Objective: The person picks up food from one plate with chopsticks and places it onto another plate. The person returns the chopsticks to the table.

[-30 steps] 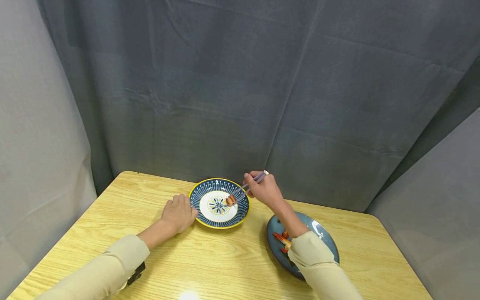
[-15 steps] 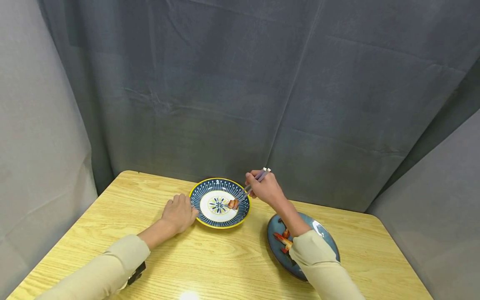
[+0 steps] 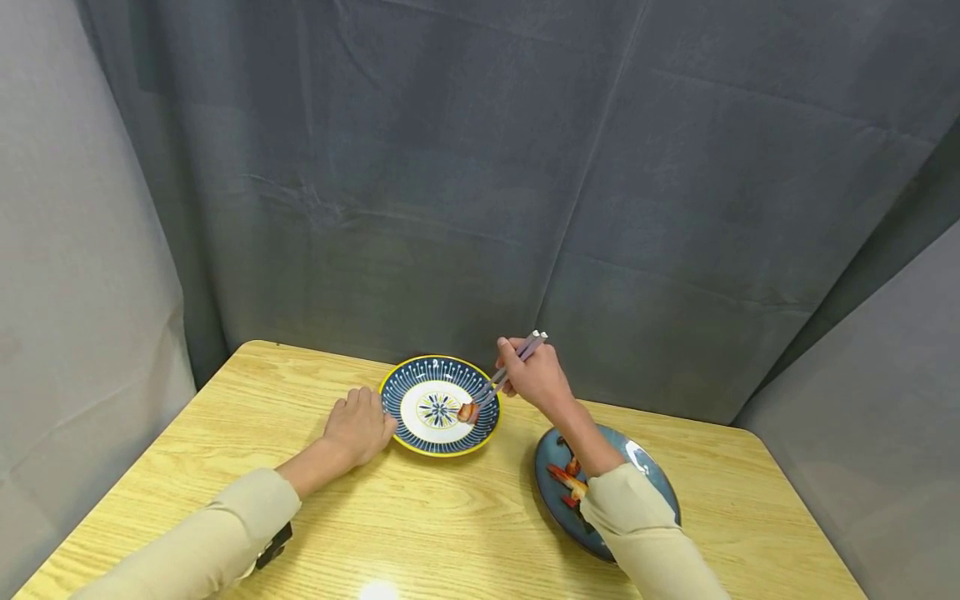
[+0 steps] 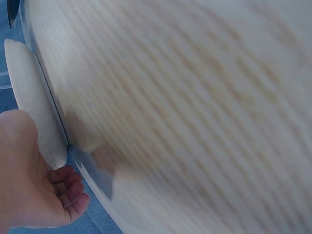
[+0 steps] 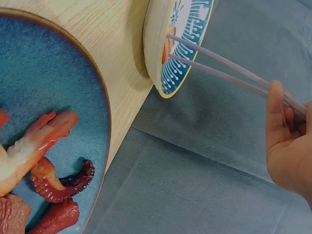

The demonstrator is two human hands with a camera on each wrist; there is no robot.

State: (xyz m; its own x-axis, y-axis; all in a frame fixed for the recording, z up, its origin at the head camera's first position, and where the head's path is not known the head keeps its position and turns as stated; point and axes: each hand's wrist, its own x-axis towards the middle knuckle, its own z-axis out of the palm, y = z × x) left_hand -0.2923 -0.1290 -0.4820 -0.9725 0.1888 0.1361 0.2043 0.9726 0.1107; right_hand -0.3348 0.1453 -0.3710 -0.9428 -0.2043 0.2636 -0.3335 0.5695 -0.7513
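My right hand [image 3: 536,375] grips a pair of pale purple chopsticks [image 5: 219,70], slanting down to the patterned plate [image 3: 405,429]. At their tips is a small orange-brown piece of food [image 3: 467,412], over the plate's right part. The plate is blue and white with a yellow rim. My left hand [image 3: 358,427] sits at its left edge, thumb right at the rim. In the left wrist view its fingers [image 4: 73,190] are curled close by the plate's pale outer side [image 4: 41,102].
A blue-grey plate [image 3: 660,479] stands nearer on the right, partly under my right forearm. It holds a shrimp-like piece [image 5: 39,144], a curled octopus tentacle [image 5: 58,185] and chunks of meat [image 5: 12,214]. A dark grey curtain [image 3: 420,208] hangs behind the wooden table [image 3: 435,517].
My right hand and the chopsticks have shifted slightly right and become steeper. The food piece lies a little farther right and nearer me on the patterned plate. My left hand has stayed put.
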